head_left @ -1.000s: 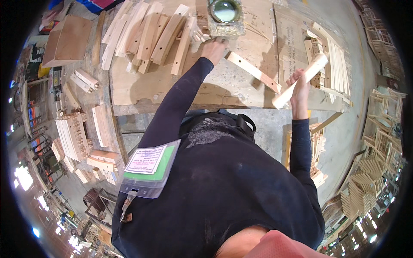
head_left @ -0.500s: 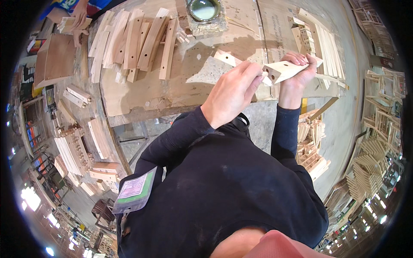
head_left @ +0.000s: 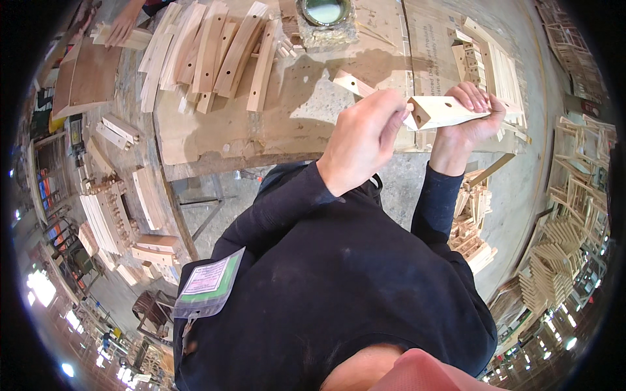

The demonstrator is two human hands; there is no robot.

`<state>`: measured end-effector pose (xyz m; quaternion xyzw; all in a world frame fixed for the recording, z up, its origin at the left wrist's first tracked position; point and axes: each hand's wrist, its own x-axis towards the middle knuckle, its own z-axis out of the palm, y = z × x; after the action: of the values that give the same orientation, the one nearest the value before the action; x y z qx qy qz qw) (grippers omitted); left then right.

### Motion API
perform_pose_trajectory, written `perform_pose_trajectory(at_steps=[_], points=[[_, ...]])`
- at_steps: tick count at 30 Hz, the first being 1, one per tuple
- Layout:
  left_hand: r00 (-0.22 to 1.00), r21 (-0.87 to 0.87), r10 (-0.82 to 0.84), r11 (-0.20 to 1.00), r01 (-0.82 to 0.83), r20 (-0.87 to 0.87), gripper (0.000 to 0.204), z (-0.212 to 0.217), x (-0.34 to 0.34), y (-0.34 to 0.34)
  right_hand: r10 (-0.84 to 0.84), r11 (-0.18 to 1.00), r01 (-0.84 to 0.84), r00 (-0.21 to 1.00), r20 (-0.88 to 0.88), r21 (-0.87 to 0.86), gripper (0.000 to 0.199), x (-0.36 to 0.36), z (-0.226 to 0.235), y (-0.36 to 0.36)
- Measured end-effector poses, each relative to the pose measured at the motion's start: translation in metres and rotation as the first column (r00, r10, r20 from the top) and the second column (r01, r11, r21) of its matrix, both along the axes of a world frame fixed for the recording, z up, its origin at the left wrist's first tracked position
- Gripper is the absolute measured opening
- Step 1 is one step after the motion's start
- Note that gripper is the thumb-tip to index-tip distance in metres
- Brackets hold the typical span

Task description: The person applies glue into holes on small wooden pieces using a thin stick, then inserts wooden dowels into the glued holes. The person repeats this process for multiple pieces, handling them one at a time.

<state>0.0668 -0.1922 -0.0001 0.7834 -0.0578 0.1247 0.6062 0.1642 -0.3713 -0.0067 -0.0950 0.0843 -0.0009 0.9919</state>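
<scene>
My right hand (head_left: 471, 120) grips a pale wooden piece (head_left: 447, 111) with drilled holes, holding it up over the table's near edge. The fingers wrap over its far side. My left hand (head_left: 366, 133) is closed in a pinch at the left end of that piece, next to a hole in the end face. A small wooden dowel (head_left: 409, 108) shows only in part between the fingertips and that end. Behind my left hand, another drilled wooden piece (head_left: 352, 83) lies on the cardboard-covered table (head_left: 228, 140).
Curved, drilled wooden slats (head_left: 238, 52) lie in a row at the table's far left, with short dowels (head_left: 287, 47) beside them. A round bowl of pale liquid (head_left: 325, 10) stands at the back. Stacked wooden parts (head_left: 499, 72) sit at right. Another person's hand (head_left: 124, 26) is at far left.
Both my hands and the wooden piece have shifted slightly right. The dowel, plainer in view before, is now mostly hidden at the piece's end. The other person's hand has moved.
</scene>
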Motion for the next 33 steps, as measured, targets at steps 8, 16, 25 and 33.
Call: perform_pose_trajectory(at_steps=[8,16,25,33], points=[[0.994,0.212,-0.023,0.977,-0.001,0.11,0.011,-0.005,0.002,0.005,-0.023,0.993,0.022,1.0,-0.012,-0.119,0.02,-0.003,-0.004,0.009],[0.982,0.45,0.056,0.892,0.033,-0.181,0.029,-0.152,0.066,0.107,-0.129,0.982,0.098,0.973,-0.193,-0.163,0.028,0.016,-0.039,-0.025],[0.992,0.779,0.123,0.618,-0.106,0.037,0.026,-0.233,0.106,0.162,-0.06,0.995,0.028,0.928,-0.367,-0.092,0.027,0.011,-0.062,-0.01],[0.986,0.65,0.155,0.744,-0.153,0.055,0.028,-0.235,0.101,0.176,-0.086,0.993,0.043,0.905,-0.417,-0.112,0.026,0.013,-0.066,-0.008]])
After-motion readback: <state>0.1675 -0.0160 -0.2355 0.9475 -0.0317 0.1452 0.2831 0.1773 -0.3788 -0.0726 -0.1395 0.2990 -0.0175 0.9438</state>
